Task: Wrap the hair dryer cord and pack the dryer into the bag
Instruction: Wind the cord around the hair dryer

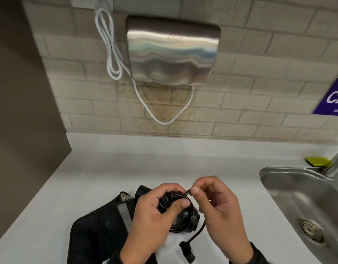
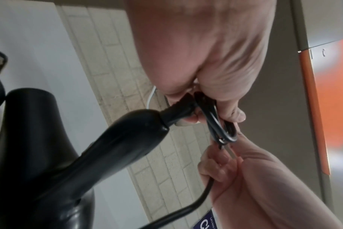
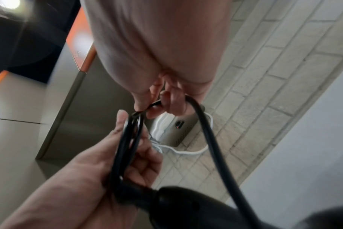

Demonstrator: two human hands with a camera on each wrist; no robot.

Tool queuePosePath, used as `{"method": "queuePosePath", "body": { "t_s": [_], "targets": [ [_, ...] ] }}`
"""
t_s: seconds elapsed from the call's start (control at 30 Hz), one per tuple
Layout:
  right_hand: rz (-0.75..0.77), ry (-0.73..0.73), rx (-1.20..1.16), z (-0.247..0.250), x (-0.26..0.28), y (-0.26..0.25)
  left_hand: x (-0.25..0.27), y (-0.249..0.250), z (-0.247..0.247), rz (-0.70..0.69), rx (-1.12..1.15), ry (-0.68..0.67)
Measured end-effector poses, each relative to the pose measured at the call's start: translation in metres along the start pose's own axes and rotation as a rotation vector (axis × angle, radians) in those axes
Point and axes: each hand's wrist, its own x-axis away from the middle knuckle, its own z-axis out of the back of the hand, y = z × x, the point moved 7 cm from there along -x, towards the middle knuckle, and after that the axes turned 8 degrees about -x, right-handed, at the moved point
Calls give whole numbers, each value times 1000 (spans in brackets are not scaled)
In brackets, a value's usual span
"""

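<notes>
The black hair dryer [image 1: 192, 218] lies on the white counter [image 1: 99, 174], partly over the black bag [image 1: 99, 231]. My left hand [image 1: 173, 199] grips a bundle of black cord loops [image 1: 169, 200] above the dryer. My right hand [image 1: 193, 191] pinches the cord just right of the bundle. The loose end runs down to the plug [image 1: 187, 250] near the counter's front. In the left wrist view my left hand [image 2: 211, 117] curls round the cord loops [image 2: 217, 124] by the dryer's handle [image 2: 117, 147]. In the right wrist view my right hand [image 3: 155, 106] pinches the cord [image 3: 211, 139].
A steel sink [image 1: 278, 180] is set into the counter at the right, with a yellow sponge [image 1: 318, 161] behind it. A steel hand dryer [image 1: 172, 50] with a white cable hangs on the tiled wall. A dark panel [image 1: 21, 111] bounds the left side.
</notes>
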Motion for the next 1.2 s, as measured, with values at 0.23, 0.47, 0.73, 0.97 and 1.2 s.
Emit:
{"method": "queuePosePath", "body": {
  "t_s": [0.23, 0.47, 0.73, 0.97, 1.2],
  "targets": [
    [43, 44, -54, -9, 24, 22, 0, 0, -1, 56, 111, 57],
    [120, 69, 129, -8, 23, 12, -1, 0, 6, 28, 20, 103],
    [245, 60, 354, -10, 23, -3, 1, 12, 12, 121, -41, -100],
    [9, 12, 122, -16, 20, 5, 6, 10, 11, 205, 61, -67],
    [-135, 83, -239, -9, 15, 14, 4, -1, 4, 351, 344, 35]
  ]
}}
